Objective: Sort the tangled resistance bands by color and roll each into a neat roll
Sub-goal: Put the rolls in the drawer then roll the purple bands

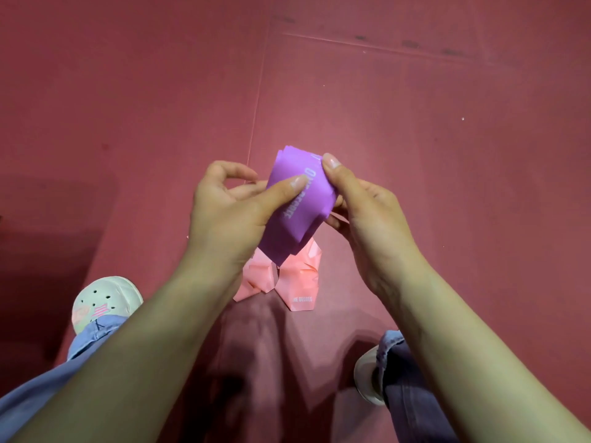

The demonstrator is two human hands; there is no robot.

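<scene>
left grip (224, 212) and right grip (367, 215) both pinch the purple band (303, 215), printed "degree"; pink band (300, 279) likewise.

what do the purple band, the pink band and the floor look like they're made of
Purple band: thin rubbery sheet, probably latex or similar; matte, folds limply in layers, white print on it. Pink band: seemingly the same thin sheet, matte, crumpled with soft creases. Floor: likely foam or rubber matting, dull maroon, with seams between panels.
</scene>
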